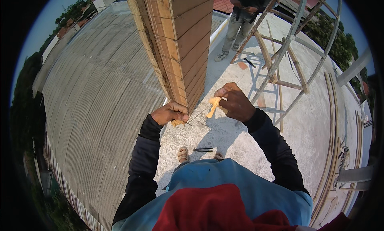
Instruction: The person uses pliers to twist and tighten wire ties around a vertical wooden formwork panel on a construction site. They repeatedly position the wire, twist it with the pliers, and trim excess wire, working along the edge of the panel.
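A thin wire (200, 114) runs between my two hands, in front of a tall wooden column form (192, 35) bound with many rounds of wire. My left hand (171, 113) is closed on one end of it, close to the form's lower corner, with a scrap of yellowish material (178, 122) under the fingers. Farther right and a little higher, my right hand (236, 103) is closed around the other part of the wire. A limp yellow piece, like cloth or a torn glove (214, 106), hangs from its fingers.
A dark hand tool (203, 149) lies by my sandalled feet. Left stretches a corrugated roof (100, 75). Metal scaffolding (294, 39) stands at the right, with a person (240, 23) beyond the form. Long wooden strips (331, 123) lie far right; another tool (250, 63) lies near the scaffold.
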